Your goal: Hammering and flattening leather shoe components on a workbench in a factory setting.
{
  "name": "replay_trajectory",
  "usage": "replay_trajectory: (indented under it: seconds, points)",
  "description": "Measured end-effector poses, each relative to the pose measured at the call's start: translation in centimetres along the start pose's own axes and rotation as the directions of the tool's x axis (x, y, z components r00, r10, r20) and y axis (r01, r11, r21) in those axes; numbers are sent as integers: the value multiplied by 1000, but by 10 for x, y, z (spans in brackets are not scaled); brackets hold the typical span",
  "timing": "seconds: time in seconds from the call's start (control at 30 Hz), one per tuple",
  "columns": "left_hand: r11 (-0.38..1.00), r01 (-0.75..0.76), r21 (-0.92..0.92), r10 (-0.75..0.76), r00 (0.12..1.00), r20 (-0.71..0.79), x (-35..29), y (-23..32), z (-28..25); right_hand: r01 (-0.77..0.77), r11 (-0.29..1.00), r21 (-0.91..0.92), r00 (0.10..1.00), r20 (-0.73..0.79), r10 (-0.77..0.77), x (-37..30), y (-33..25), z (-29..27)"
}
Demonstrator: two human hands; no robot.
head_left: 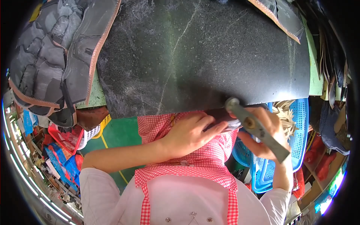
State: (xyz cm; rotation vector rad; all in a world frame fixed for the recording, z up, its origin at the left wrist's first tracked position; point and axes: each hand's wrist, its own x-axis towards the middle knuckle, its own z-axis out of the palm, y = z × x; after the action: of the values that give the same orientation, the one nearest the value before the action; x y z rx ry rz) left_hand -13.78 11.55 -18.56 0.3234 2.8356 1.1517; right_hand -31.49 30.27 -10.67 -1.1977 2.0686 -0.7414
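Observation:
My right hand (268,125) is closed around a hammer (275,148), whose metal head slants across in front of the fingers; its handle is mostly hidden. The round striking face sits near the front edge of a dark work slab (202,56). Against that same edge, my left hand (191,132) grips a dark leather piece (218,113), with thumb and fingers on it. Part of this piece passes behind the hammer and the right hand, so its full shape is hidden. The hammer head is close to the piece; whether they touch I cannot tell.
Grey leather shoe uppers (77,56) with stitched tan edges are piled at the left, and another upper (281,18) lies at the far right. Blue plastic baskets (302,131) with pale scraps (285,116) stand below right. A red basket (67,138) is below left.

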Motion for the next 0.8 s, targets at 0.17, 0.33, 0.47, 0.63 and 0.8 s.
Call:
replay_trajectory:
  seconds: [0.17,0.33,0.47,0.63,0.8]
  points:
    - [777,75,-625,-97,995,-1,20,20,-54,40,995,-89,998,42,-36,-6,-10,-13]
    - [889,35,-456,-174,948,-266,36,5,-100,157,926,-342,901,-334,-276,34,-32,-49]
    - [934,166,-318,-268,912,-310,31,-24,-103,-154,986,-70,934,-335,122,33,-57,-48]
    - [929,311,202,-268,939,-217,36,-36,-117,24,996,-88,1000,-15,-25,60,-50,-16]
    - [997,58,50,-42,959,-281,34,-75,-118,-135,978,160,991,40,130,73,-55,-26]
